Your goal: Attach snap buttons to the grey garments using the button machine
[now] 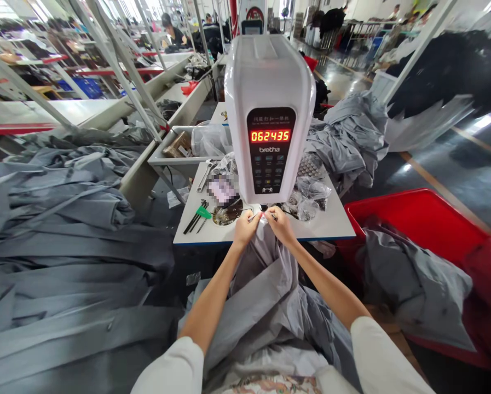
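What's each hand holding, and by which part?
The left hand and right hand both appear to pinch the top edge of the grey garment, side by side under the white machine head. The exact spot in each grip is too small to tell.

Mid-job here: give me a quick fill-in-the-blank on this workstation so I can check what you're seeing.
The white machine displays ____ in red digits.
The left hand and right hand pinch ____ cloth below the machine.
The red bin sits to the ____ of the table.

062435; grey; right
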Tool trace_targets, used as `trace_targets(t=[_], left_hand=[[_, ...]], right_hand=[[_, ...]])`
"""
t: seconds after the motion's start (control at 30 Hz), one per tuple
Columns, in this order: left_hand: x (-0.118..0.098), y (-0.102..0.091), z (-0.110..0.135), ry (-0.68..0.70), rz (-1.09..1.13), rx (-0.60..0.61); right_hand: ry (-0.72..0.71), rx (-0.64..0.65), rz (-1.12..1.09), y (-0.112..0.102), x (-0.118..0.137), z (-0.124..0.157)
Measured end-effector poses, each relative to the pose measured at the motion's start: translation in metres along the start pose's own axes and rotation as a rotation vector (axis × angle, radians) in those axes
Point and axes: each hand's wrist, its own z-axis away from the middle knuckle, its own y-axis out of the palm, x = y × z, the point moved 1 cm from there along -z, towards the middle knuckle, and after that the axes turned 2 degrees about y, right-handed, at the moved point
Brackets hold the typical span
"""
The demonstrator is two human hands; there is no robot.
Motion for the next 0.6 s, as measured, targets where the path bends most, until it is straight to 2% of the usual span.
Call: trace_targets(t=[0.1,0.27,0.43,0.6], left_hand=[[0.005,0.004,-0.002,-0.001,-0.058,-0.047],[0.01,0.005,-0.001,0.008,-0.095,-0.025],[0.011,0.005,0.002,-0.002,-0.139,-0.006],[0.012,0.006,0.007,0.021,-0.171,-0.042]], right_hand=[[0.019,-0.029,0.066,0.003,-0.001,-0.002],[-0.054,-0.093,0.264,0.004,0.0,0.002],[-0.084,-0.127,0.296,0.005,-0.003,0.005],[-0.132,-0.15,0.369,0.006,-0.002,0.012]])
